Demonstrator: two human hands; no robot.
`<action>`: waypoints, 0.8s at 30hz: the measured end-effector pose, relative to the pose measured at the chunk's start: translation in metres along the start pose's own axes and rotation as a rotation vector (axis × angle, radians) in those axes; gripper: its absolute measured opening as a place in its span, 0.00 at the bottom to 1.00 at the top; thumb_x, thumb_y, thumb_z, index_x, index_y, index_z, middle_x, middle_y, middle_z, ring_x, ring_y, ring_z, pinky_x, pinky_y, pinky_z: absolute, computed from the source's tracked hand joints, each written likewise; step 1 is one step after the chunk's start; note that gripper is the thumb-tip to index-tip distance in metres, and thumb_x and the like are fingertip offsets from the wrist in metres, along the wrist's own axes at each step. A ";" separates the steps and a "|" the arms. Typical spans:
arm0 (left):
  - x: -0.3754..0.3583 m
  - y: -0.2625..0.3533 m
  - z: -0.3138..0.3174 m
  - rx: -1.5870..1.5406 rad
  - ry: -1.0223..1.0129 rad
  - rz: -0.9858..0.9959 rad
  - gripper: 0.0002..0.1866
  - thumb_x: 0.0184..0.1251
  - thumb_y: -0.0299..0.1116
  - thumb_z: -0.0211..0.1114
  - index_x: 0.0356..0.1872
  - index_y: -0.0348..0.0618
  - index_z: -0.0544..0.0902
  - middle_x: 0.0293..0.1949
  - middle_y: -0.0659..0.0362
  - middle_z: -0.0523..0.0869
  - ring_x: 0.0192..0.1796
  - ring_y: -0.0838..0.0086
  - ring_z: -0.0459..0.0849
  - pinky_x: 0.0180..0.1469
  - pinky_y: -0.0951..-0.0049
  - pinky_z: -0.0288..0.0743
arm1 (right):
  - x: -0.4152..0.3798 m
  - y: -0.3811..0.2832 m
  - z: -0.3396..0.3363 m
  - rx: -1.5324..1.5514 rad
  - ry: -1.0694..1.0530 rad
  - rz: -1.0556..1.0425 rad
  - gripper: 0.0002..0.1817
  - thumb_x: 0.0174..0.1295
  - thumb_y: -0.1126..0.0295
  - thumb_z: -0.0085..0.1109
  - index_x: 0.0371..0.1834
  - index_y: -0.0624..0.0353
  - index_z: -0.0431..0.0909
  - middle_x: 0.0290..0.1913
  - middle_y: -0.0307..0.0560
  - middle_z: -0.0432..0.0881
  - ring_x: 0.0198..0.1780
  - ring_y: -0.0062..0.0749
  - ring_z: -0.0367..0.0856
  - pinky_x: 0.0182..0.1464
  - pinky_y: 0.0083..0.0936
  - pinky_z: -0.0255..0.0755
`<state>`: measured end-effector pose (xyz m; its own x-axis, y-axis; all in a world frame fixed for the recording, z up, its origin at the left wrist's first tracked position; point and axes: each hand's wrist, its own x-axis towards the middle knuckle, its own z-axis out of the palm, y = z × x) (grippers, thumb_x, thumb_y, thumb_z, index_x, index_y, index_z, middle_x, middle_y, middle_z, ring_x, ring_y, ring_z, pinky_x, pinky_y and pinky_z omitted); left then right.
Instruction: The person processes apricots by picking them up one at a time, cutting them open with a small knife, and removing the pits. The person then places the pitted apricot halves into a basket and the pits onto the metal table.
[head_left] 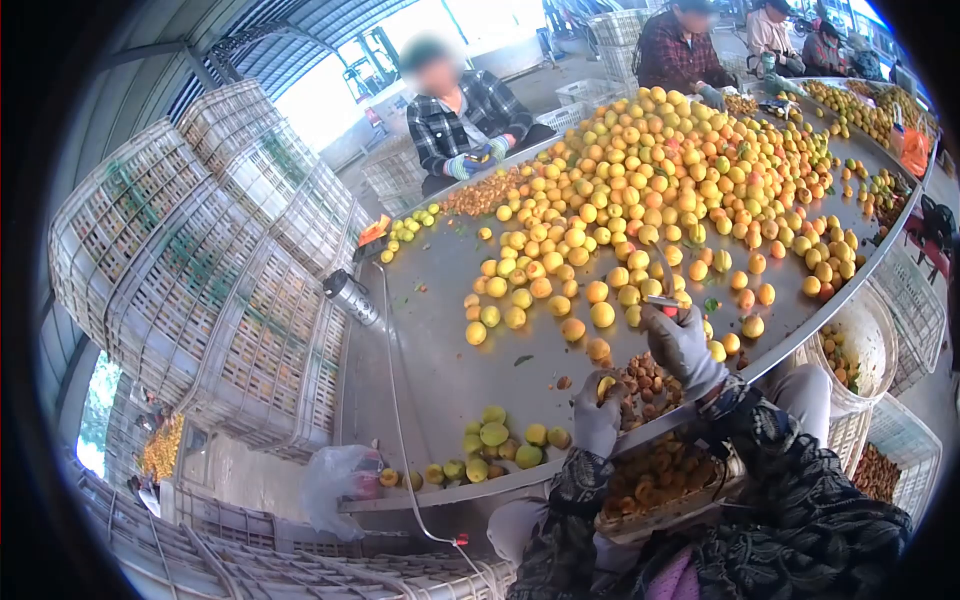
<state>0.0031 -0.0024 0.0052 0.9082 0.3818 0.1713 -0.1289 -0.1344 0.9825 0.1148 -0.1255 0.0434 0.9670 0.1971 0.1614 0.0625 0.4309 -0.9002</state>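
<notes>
My left hand (597,420), gloved in grey, is closed around a yellow apricot (606,388) near the table's front edge. My right hand (688,350), also gloved, grips a knife (664,301) with a curved blade pointing up and away; its handle is mostly covered by the fingers. Between and below the hands lies a pile of brown pits (650,388). Beyond them rises a large heap of yellow-orange apricots (640,170) on the metal table (440,370). Under the table edge, a basket holds opened apricot pieces (660,478).
Greenish fruit (494,434) sits at the near left, beside a clear plastic bag (338,480). A dark bottle (350,296) lies by a thin pale hose (392,370). Stacked crates (190,270) stand left, a white bucket (872,335) right. Several people work around the table.
</notes>
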 end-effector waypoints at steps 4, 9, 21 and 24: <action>0.004 -0.017 -0.001 0.041 0.060 -0.187 0.07 0.66 0.30 0.64 0.40 0.38 0.81 0.29 0.60 0.84 0.34 0.79 0.81 0.39 0.74 0.75 | -0.010 -0.013 -0.036 -0.205 0.021 0.000 0.07 0.60 0.69 0.63 0.32 0.62 0.82 0.22 0.30 0.76 0.22 0.12 0.69 0.25 0.15 0.62; 0.008 -0.034 -0.001 0.294 0.217 0.021 0.13 0.65 0.38 0.68 0.34 0.36 0.84 0.25 0.61 0.84 0.29 0.81 0.79 0.34 0.76 0.73 | -0.010 -0.034 -0.092 -0.910 -0.183 0.152 0.09 0.60 0.66 0.63 0.37 0.61 0.82 0.21 0.39 0.80 0.24 0.21 0.78 0.30 0.21 0.71; -0.013 0.001 0.014 -0.139 -0.286 -0.044 0.07 0.65 0.23 0.64 0.43 0.38 0.83 0.39 0.64 0.83 0.40 0.85 0.78 0.45 0.83 0.73 | 0.000 -0.027 -0.126 -1.802 -0.322 0.014 0.19 0.44 0.57 0.69 0.37 0.54 0.79 0.34 0.52 0.84 0.41 0.49 0.83 0.45 0.39 0.75; -0.023 0.020 0.016 -0.143 -0.588 0.030 0.09 0.64 0.23 0.65 0.44 0.41 0.83 0.45 0.65 0.82 0.46 0.82 0.79 0.49 0.80 0.74 | 0.000 -0.031 -0.116 -1.710 -0.294 0.063 0.22 0.42 0.58 0.70 0.40 0.54 0.80 0.35 0.52 0.84 0.42 0.50 0.83 0.45 0.40 0.75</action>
<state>-0.0137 -0.0282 0.0202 0.9660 -0.1946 0.1701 -0.1728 0.0030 0.9849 0.1412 -0.2410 0.0246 0.9166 0.3997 -0.0006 0.3866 -0.8870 -0.2524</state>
